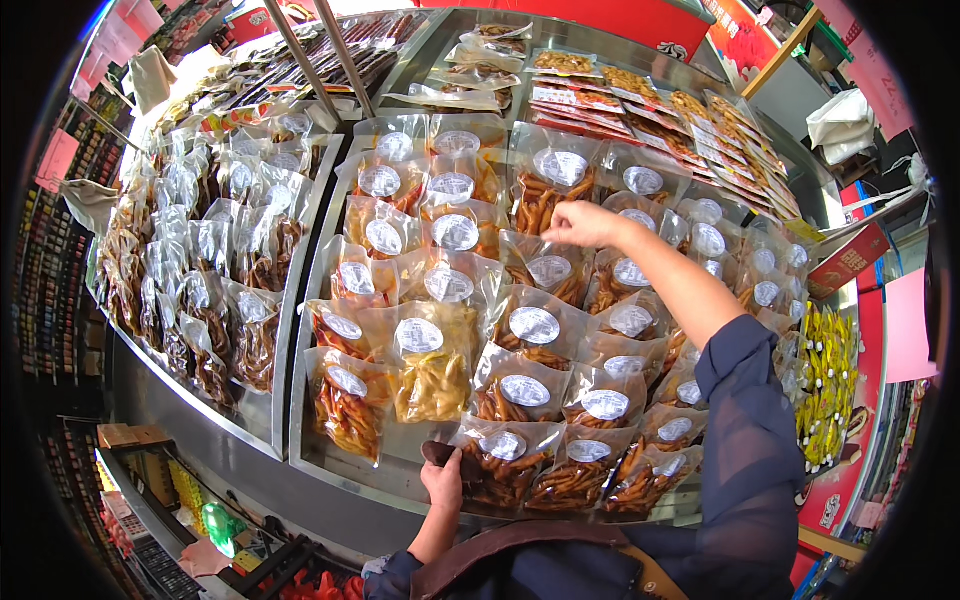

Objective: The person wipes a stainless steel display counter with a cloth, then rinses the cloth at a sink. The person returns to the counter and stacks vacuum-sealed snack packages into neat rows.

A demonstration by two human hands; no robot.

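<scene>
My right hand reaches over the middle of the display with its fingers closed. Its fingertips are at the lower part of a clear pouch of brown chicken feet and by the top edge of the pouch below; whether they pinch anything is hidden. Low down at the front edge, my left hand is closed around a dark brown, flat, rounded thing. Beside it stand a front-row pouch with an oval label and a pouch of pale yellow feet.
Pouches of dark meat fill the tray on the left. Flat packs lie at the far right, and small yellow packets hang at the right edge. Two metal poles rise at the back. A brown strap crosses my front.
</scene>
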